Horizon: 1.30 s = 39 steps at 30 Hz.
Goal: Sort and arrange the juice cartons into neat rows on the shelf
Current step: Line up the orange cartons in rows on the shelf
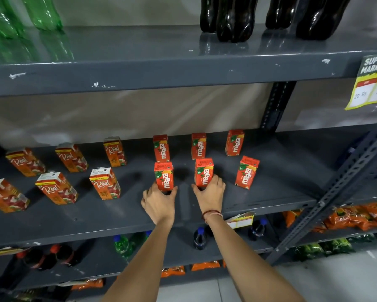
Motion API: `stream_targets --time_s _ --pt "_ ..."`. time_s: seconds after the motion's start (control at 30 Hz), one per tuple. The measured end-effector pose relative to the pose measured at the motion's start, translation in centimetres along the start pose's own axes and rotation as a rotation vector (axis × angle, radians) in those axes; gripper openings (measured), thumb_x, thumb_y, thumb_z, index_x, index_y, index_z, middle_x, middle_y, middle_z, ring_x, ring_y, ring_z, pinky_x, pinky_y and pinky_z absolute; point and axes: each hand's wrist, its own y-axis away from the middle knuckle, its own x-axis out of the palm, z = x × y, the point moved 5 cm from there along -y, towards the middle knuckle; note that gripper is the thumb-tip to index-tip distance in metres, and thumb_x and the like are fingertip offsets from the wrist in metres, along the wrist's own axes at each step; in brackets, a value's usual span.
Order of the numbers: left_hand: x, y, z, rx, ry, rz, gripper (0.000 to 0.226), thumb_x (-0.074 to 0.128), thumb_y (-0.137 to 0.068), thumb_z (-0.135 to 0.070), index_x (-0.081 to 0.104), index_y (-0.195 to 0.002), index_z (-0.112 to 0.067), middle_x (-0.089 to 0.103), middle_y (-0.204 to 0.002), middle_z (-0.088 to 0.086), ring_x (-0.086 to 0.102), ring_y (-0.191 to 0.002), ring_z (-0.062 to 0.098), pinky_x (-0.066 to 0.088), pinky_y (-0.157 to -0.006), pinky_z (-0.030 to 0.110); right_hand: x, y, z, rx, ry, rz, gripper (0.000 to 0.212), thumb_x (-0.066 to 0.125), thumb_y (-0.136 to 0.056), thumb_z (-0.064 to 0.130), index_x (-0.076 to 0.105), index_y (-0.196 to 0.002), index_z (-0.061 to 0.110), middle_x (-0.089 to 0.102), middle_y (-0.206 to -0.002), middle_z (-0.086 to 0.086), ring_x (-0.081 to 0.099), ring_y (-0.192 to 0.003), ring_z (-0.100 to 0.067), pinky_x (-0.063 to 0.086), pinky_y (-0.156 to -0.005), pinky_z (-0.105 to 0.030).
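On the grey middle shelf (270, 192) stand two rows of red Maaza cartons at centre right and two rows of orange Real cartons (105, 184) at the left. My left hand (159, 202) grips the base of the front left Maaza carton (164, 175). My right hand (210, 194) grips the base of the front middle Maaza carton (203, 171). Both cartons stand upright on the shelf. A third front Maaza carton (247, 172) stands free to the right. Three more Maaza cartons (198, 146) line the back row.
The shelf above carries green bottles (41, 14) and dark bottles (235, 18). A price tag (370, 81) hangs at the upper right. A slanted metal upright (344, 182) borders the right side. Lower shelves hold small bottles (199, 237) and orange snack packs (357, 216).
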Motion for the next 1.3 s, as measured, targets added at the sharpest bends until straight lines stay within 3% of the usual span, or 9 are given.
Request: stream_targets --time_s 0.1,0.23,0.33,0.47,0.6,0.7,0.9,1.3 --pt "0.1 0.0 0.0 0.009 -0.009 0.000 0.042 0.082 -0.065 -0.036 0.063 -0.086 -0.004 0.070 -0.085 0.015 0.059 -0.093 0.035 0.045 -0.086 0.050 -1.0 0.8 -0.7 -0.020 -0.098 -0.024 0.069 0.080 -0.069 0.034 0.048 -0.120 0.000 0.051 -0.117 -0.016 0.046 -0.114 -0.028 0.044 -0.097 -0.040" --pt "0.2 -0.1 0.2 0.006 -0.006 -0.002 0.047 0.082 -0.064 -0.036 0.062 -0.089 -0.003 0.070 -0.090 0.018 0.059 -0.095 0.037 0.044 -0.087 0.052 -4.6 1.4 -3.2 0.012 -0.117 -0.311 0.069 0.076 -0.072 0.039 0.048 -0.121 -0.001 0.046 -0.115 -0.016 0.047 -0.109 -0.031 0.046 -0.092 -0.045" --pt "0.2 -0.1 0.2 0.006 -0.017 0.002 0.049 0.083 -0.063 -0.036 0.061 -0.091 -0.002 0.069 -0.091 0.019 0.058 -0.096 0.038 0.044 -0.087 0.052 -6.6 -0.1 -4.6 0.119 -0.061 -0.417 0.076 0.080 -0.069 0.032 0.042 -0.124 -0.005 0.044 -0.115 -0.023 0.044 -0.105 -0.036 0.046 -0.091 -0.051" --pt "0.1 -0.1 0.1 0.008 -0.024 0.004 0.050 0.083 -0.064 -0.036 0.061 -0.091 0.000 0.069 -0.092 0.020 0.058 -0.097 0.039 0.044 -0.086 0.054 -7.2 -1.7 -5.2 0.235 -0.086 -0.409 0.080 0.084 -0.065 0.025 0.039 -0.124 -0.005 0.043 -0.119 -0.025 0.043 -0.108 -0.039 0.046 -0.091 -0.055" --pt "0.2 -0.1 0.1 0.006 -0.024 0.011 0.051 0.083 -0.064 -0.036 0.060 -0.092 0.000 0.069 -0.093 0.021 0.058 -0.097 0.040 0.044 -0.087 0.055 -7.9 -2.5 -6.3 0.238 -0.135 -0.433 0.080 0.085 -0.063 0.019 0.039 -0.124 -0.005 0.042 -0.118 -0.026 0.042 -0.110 -0.040 0.043 -0.094 -0.055" --pt "0.2 0.0 0.2 0.015 -0.026 0.004 0.051 0.083 -0.064 -0.035 0.060 -0.092 0.001 0.069 -0.093 0.022 0.058 -0.097 0.041 0.044 -0.087 0.055 -8.4 -3.6 -7.4 0.182 -0.109 -0.318 0.080 0.086 -0.062 0.017 0.041 -0.124 -0.006 0.046 -0.119 -0.027 0.042 -0.114 -0.040 0.040 -0.097 -0.050" --pt "0.1 0.1 0.0 0.015 -0.030 0.005 0.052 0.083 -0.064 -0.034 0.060 -0.093 0.003 0.068 -0.094 0.024 0.058 -0.097 0.042 0.044 -0.087 0.056 -8.2 -5.8 -7.9 0.133 -0.030 -0.121 0.049 0.080 -0.069 0.014 0.054 -0.106 -0.006 0.061 -0.110 -0.025 0.053 -0.108 -0.037 0.037 -0.090 -0.035" --pt "-0.1 0.2 -0.2 0.009 -0.035 0.007 0.050 0.083 -0.064 -0.034 0.060 -0.090 0.002 0.068 -0.092 0.023 0.058 -0.095 0.041 0.045 -0.085 0.056 -8.0 -6.4 -7.4 0.113 -0.003 -0.101 0.048 0.082 -0.064 0.014 0.056 -0.098 -0.006 0.062 -0.102 -0.024 0.056 -0.101 -0.037 0.043 -0.085 -0.035"
